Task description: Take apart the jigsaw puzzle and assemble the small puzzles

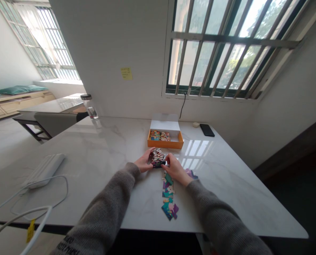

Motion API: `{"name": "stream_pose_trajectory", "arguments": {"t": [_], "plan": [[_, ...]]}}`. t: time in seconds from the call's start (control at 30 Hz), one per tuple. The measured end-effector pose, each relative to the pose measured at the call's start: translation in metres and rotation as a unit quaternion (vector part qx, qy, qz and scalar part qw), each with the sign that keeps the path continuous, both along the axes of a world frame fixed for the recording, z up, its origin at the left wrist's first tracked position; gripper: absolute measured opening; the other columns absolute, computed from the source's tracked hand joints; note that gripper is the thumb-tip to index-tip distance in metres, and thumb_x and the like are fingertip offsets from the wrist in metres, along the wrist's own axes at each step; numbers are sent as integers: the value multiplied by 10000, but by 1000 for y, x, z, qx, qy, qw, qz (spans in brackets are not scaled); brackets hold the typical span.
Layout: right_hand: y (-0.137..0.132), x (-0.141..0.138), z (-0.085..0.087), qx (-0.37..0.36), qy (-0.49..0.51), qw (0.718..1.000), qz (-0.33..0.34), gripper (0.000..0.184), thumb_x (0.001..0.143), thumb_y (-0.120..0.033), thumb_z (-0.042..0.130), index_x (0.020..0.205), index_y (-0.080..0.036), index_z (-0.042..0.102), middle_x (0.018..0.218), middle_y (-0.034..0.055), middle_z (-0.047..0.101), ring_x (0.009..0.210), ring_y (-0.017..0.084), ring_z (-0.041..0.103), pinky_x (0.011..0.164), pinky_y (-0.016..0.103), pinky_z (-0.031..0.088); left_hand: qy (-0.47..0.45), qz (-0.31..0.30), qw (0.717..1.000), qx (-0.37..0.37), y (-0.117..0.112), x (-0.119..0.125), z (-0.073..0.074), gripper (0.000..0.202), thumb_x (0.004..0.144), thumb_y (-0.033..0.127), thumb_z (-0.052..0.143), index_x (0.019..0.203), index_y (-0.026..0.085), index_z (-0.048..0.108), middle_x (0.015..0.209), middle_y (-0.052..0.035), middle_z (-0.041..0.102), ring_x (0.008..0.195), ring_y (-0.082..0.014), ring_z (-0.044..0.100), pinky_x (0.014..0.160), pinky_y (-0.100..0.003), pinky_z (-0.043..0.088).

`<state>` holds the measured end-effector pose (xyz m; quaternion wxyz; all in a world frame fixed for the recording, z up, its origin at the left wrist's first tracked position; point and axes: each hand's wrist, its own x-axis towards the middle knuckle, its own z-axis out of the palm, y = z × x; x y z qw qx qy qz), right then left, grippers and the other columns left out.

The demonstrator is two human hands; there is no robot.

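A block of stacked jigsaw puzzle pieces (158, 158) is between my hands, just in front of the orange box. My left hand (145, 161) grips its left side, thumb at the front and fingers behind. At its right side my right hand (174, 168) has thumb and fingers bent against the pieces. Below the stack lie loose colourful puzzle pieces (168, 190) in a column, with another piece (170, 209) at the near end. A purple piece (191, 173) shows partly behind my right wrist.
The open orange box (165, 144) holds more stacked pieces on its left and middle. A black phone (207, 130) lies at the back right, a water bottle (89, 106) stands back left. A white power strip (46, 170) and cables (67, 187) lie at the left.
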<state>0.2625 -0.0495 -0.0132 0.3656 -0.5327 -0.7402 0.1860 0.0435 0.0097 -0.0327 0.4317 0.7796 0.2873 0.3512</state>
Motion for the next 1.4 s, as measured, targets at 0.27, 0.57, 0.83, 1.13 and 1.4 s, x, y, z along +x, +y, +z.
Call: {"name": "stream_pose_trajectory", "arguments": {"t": [0.27,0.57,0.83,1.13,1.4], "plan": [[7,-1,-5,57,-72,991,100,960,757,-294,681,1532,-165,129,1534,193,309,1408,330,310,1140,502,299,1,8,1000,-7,-7,10,11,945,661,116,663,1486,165,206,1406,-193,439,1239,-301,540,1086,-497,419],[7,-4,-7,26,-81,992,98,997,783,-234,624,1559,-128,6,1497,223,388,1348,345,410,1105,518,342,17,16,999,35,-1,8,9,939,655,140,706,1486,171,269,1380,-166,498,1271,-319,512,1110,-501,390],[0,9,11,4,-62,994,90,904,782,-276,666,1529,-136,177,1412,202,460,1289,323,454,1071,485,376,11,22,1000,14,-5,11,8,962,688,213,750,1496,157,230,1400,-195,469,1226,-311,556,1080,-514,420],[-47,34,37,-54,-178,978,98,278,787,-364,718,1014,-215,658,931,63,581,919,236,551,841,372,436,37,79,994,63,-9,10,11,916,690,174,732,1479,149,268,1384,-174,476,1282,-318,487,1146,-524,329],[-62,22,41,-105,-172,969,141,378,662,-299,796,934,-226,545,934,27,572,874,214,535,752,316,422,99,111,982,118,-10,10,15,894,699,215,718,1479,144,285,1371,-166,456,1283,-332,460,1149,-514,324]]}}
